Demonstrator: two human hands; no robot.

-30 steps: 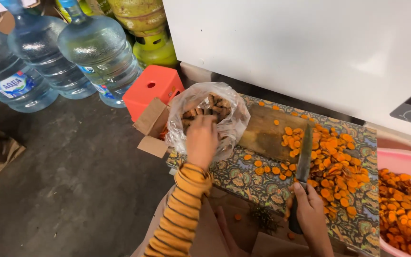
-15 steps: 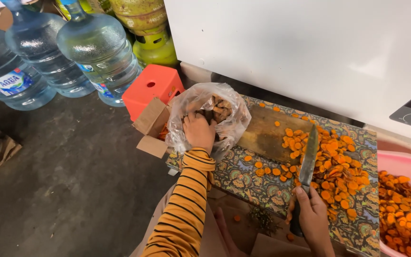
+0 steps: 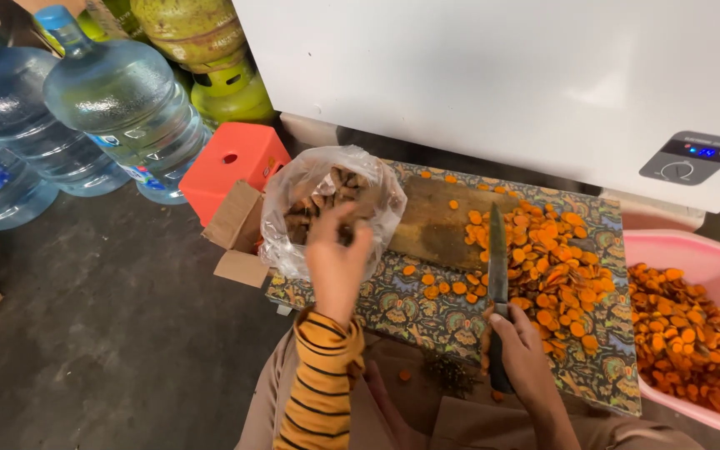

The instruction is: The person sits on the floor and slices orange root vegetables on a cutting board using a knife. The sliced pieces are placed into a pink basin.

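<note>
Raised slightly since half a second ago, the left hand (image 3: 337, 260) has come up from the mouth of the clear plastic bag (image 3: 331, 208), its fingers pinched on one brown root piece from inside. Behind the patterned bench (image 3: 393, 304) stands a large white appliance (image 3: 502, 83) with a small control panel. Left of the bench, on the dark floor, sit clear water jugs (image 3: 122, 108), with green gas cylinders (image 3: 227, 96) behind them and an orange plastic stool (image 3: 231, 167) just beside the bag. A pink basin (image 3: 714, 258) at the bench's right end holds more orange slices. On the bench itself, a wooden cutting board (image 3: 435, 225) lies next to the bag, with a heap of orange slices (image 3: 556, 258) spread across its right side. An open cardboard box (image 3: 239, 229) touches the bench's left edge. The right hand (image 3: 520, 354), at the bench's near edge, is closed around the handle of a knife (image 3: 498, 258) whose blade points away toward the board.
</note>
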